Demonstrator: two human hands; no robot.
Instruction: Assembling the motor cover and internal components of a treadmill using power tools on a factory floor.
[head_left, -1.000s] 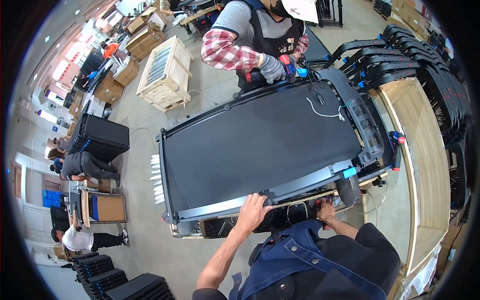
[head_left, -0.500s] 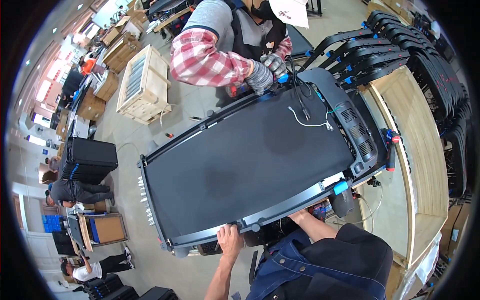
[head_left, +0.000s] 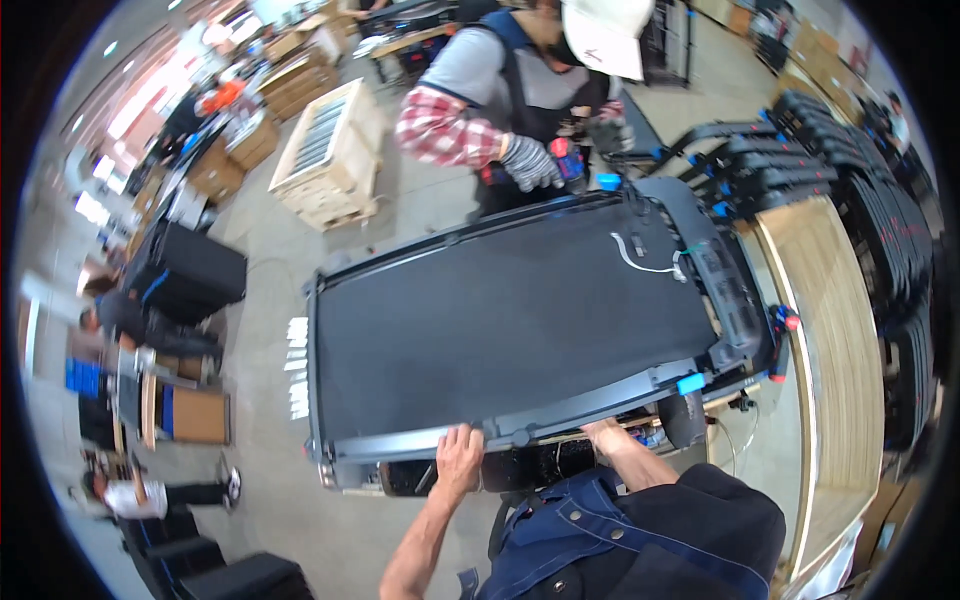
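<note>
The treadmill deck is lying belt-up before the person; the left hand is holding its near rail; the right hand, apart, is reaching underneath, grip unseen; seemingly under-deck work, the next move calling for touch; a co-worker is standing opposite.

From the wearer's head, one fisheye view looks down and forward, quite near, upon the black rectangular treadmill deck.

No legible text or signs
</note>
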